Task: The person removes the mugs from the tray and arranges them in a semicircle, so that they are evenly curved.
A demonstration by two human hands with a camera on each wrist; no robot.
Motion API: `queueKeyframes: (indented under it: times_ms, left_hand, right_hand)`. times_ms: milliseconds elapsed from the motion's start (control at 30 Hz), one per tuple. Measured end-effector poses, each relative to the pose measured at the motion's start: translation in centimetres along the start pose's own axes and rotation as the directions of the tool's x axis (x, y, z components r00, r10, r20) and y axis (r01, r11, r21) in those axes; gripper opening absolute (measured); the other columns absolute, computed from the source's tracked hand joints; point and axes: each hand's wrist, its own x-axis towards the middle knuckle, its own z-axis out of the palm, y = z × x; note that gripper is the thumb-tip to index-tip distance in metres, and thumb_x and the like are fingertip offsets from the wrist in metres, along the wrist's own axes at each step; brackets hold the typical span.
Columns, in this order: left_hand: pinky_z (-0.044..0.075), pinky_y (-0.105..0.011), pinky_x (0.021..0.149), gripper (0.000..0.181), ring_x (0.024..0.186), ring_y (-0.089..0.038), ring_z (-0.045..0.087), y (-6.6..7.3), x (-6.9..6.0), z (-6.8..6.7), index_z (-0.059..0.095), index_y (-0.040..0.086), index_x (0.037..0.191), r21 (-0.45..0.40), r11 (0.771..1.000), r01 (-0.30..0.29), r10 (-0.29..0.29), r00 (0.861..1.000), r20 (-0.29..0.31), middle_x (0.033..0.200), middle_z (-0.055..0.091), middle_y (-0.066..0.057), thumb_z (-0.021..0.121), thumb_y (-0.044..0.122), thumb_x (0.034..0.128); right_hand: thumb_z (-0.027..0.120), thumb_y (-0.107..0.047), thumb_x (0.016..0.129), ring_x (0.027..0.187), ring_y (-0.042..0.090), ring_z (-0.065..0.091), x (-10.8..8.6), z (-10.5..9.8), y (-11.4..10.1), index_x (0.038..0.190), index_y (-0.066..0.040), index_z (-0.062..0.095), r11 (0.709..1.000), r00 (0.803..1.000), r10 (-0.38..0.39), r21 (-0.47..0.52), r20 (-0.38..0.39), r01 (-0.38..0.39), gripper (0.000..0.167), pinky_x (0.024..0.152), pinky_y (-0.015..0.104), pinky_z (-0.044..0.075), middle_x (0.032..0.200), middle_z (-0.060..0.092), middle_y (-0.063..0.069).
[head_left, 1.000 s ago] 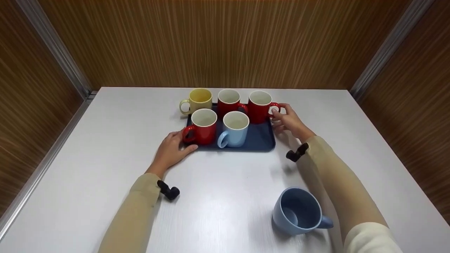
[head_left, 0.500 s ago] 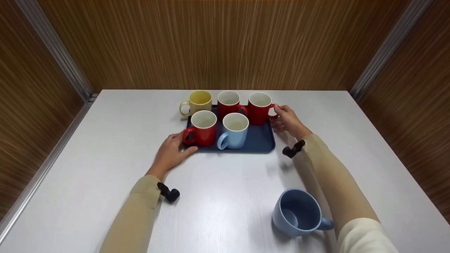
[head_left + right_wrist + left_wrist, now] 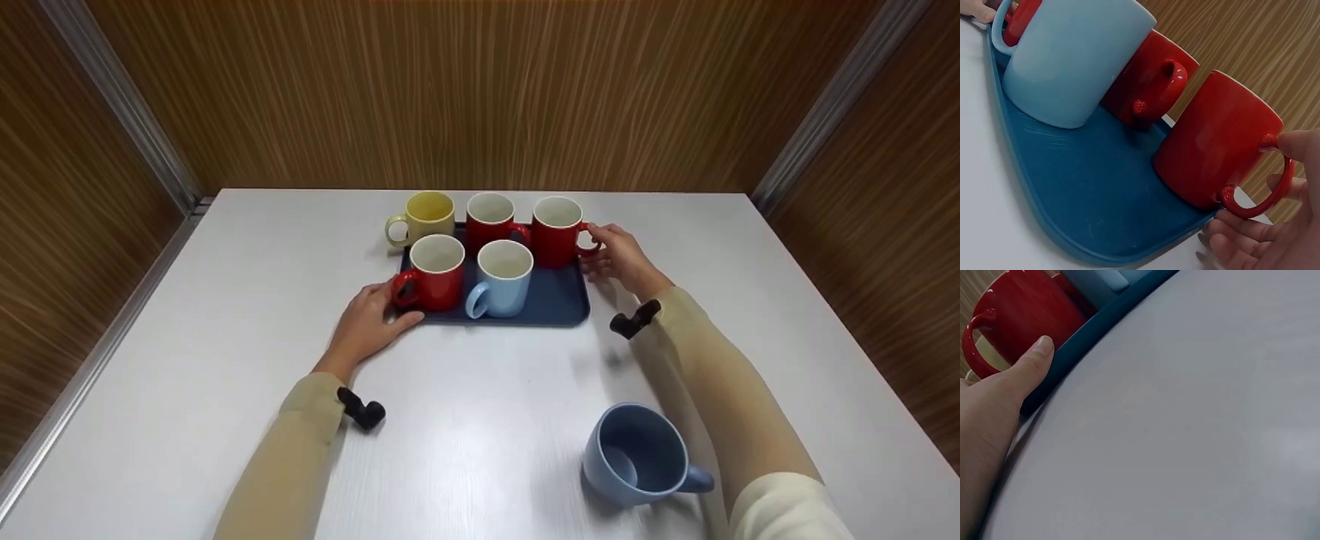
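My left hand (image 3: 365, 328) holds the front left corner of a dark blue tray (image 3: 559, 300). Its thumb (image 3: 1036, 363) lies along the rim beside a red mug (image 3: 441, 289); the other fingers are mostly hidden. At the tray's back right, my right hand (image 3: 624, 262) holds the handle of another red mug (image 3: 553, 244), thumb on its top. In the right wrist view, the lower fingers (image 3: 1235, 233) curl under that handle by the tray edge. A third red mug (image 3: 484, 234), a light blue mug (image 3: 508, 295) and a yellow mug (image 3: 435, 226) also stand upright on the tray.
A grey-blue mug (image 3: 607, 480) stands off the tray on the white table (image 3: 480, 420), near my right forearm, its handle pointing right. Wood-grain panels (image 3: 480, 97) rise behind the table and along both sides.
My right thumb has shifted up onto the top of the red mug's handle. My left hand, the tray and the mugs stay in place; the view moves slightly.
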Motion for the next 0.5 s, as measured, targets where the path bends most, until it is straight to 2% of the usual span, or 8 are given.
queueKeyframes:
  times_ms: [333, 500]
  left_hand:
    - [0.037, -0.046, 0.099, 0.084, 0.118, -0.029, 0.046, -0.08, -0.16, 0.27, 0.044, 0.013, 0.139, -0.018, 1.000, 0.011, -0.011, 1.000, -0.003, 0.124, 0.056, -0.013, 0.055, 0.068, 0.0774]
    - [0.037, -0.046, 0.099, 0.085, 0.119, -0.029, 0.046, -0.24, -0.01, 0.26, 0.044, 0.013, 0.139, -0.018, 1.000, 0.017, -0.017, 1.000, 0.002, 0.125, 0.056, -0.013, 0.055, 0.069, 0.0769]
  right_hand:
    - [0.052, -0.036, 0.094, 0.071, 0.024, 0.064, -0.33, 0.27, 0.54, 0.100, -0.005, 0.041, 0.999, 0.999, -0.045, 0.014, 0.017, 0.045, 0.033, 0.069, 0.034, 0.053, 0.082, 0.064, 0.017]
    - [0.051, -0.034, 0.095, 0.073, 0.024, 0.064, -0.44, 0.54, 0.53, 0.097, -0.007, 0.043, 0.998, 0.998, -0.062, 0.010, -0.017, 0.062, 0.029, 0.071, 0.033, 0.053, 0.082, 0.063, 0.015]
